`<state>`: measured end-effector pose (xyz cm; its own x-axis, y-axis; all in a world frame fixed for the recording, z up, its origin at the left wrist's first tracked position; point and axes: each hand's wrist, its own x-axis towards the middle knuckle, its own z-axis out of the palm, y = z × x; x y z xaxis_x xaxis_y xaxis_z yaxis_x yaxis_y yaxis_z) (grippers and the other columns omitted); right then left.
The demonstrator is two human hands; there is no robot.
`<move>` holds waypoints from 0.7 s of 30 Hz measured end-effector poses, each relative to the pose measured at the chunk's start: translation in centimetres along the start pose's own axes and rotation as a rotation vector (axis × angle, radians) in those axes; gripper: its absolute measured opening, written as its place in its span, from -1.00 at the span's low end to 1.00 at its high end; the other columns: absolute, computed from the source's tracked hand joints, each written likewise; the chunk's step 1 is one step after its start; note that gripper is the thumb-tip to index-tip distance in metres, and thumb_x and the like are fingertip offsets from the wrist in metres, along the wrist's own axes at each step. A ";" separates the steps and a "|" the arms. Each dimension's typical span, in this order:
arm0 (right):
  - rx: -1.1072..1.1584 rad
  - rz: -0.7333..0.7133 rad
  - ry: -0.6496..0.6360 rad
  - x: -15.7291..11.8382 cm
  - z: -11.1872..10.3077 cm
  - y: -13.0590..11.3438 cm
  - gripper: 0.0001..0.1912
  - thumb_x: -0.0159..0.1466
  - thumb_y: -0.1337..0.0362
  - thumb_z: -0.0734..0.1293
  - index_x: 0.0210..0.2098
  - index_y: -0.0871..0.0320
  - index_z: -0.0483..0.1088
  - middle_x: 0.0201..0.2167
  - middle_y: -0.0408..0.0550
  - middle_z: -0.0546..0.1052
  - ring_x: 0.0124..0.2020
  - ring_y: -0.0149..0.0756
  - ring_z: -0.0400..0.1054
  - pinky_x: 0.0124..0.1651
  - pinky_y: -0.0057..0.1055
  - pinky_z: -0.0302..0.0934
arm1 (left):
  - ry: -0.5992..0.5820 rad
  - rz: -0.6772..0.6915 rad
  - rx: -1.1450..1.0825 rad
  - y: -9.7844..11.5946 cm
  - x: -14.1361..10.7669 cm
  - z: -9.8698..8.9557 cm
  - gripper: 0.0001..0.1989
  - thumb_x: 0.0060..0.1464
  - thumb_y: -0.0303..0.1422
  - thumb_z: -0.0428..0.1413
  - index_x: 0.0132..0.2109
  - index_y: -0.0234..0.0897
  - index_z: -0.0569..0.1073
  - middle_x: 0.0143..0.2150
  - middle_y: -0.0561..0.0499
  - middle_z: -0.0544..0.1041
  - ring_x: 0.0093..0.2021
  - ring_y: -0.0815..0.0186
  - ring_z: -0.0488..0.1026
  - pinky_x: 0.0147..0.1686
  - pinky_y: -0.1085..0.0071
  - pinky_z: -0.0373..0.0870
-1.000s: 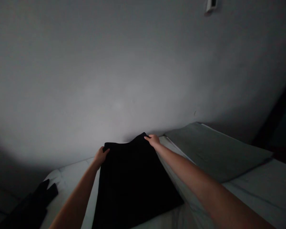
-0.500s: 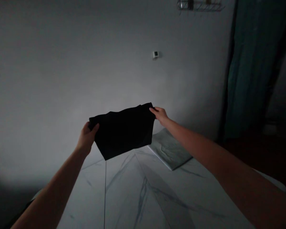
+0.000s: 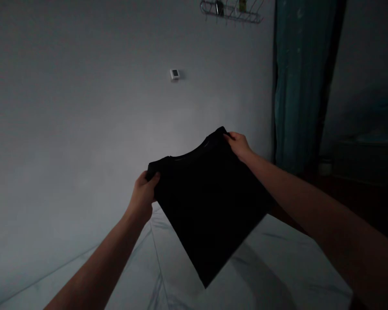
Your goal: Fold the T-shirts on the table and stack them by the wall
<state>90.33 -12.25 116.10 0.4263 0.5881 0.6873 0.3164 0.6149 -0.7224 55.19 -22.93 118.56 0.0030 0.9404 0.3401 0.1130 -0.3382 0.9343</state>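
Observation:
A black T-shirt [image 3: 210,198], folded into a panel, hangs in the air before me with its curved neckline on top. My left hand [image 3: 142,191] pinches its upper left corner, thumb in front and fingers behind. At the upper right corner, my right hand [image 3: 239,145] grips the cloth the same way, a little higher than the left. The lower corner of the shirt points down over the white marble-patterned table [image 3: 142,275]. Folds within the cloth are lost in the dark.
Behind the table rises a plain grey wall [image 3: 84,107] with a small white device [image 3: 174,74] on it. A wire rack [image 3: 233,15] is mounted at the top. On the right hang a teal curtain [image 3: 297,86] and, beyond it, a dim box-like shape [image 3: 362,159].
My view has turned to the right. The shirt now faces me more fully, showing its neckline and reaching lower. The folded grey cloth on the table is no longer visible.

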 end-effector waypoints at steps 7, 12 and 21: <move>-0.352 0.219 -0.210 0.1 7.0 15.0 -0.65 0.25 0.02 0.26 -0.51 0.15 0.32 -0.59 -0.22 0.32 -0.55 -0.42 0.16 -0.48 -0.49 0.01 | 0.109 -0.315 -0.052 -14.2 8.7 2.1 -0.67 -0.10 -0.24 0.26 -0.18 -0.29 0.44 -0.42 0.06 0.48 -0.50 0.39 0.40 -0.53 0.48 0.32; -0.530 0.335 -0.383 -3.9 11.4 24.6 -0.76 0.17 0.25 0.35 -0.60 0.16 0.38 -0.66 -0.19 0.37 -0.56 -0.37 0.24 -0.45 -0.47 0.05 | 0.221 -0.542 -0.010 -25.7 12.2 3.0 -0.90 -0.09 -0.45 0.21 -0.41 -0.34 0.42 -0.56 0.04 0.44 -0.58 0.38 0.38 -0.53 0.45 0.31; -0.776 0.367 -0.622 -3.8 13.1 29.8 -0.77 0.30 0.19 0.30 -0.22 0.17 0.55 -0.33 0.07 0.60 -0.24 -0.15 0.48 -0.23 -0.37 0.27 | 0.270 -0.573 0.083 -31.3 14.2 1.4 -0.91 -0.14 -0.53 0.23 -0.46 -0.35 0.46 -0.63 0.07 0.41 -0.58 0.34 0.41 -0.51 0.44 0.33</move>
<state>87.07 10.72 92.96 0.1661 0.9702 0.1765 0.8043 -0.0297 -0.5935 53.10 1.10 94.02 -0.3304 0.9255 -0.1855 0.0990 0.2294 0.9683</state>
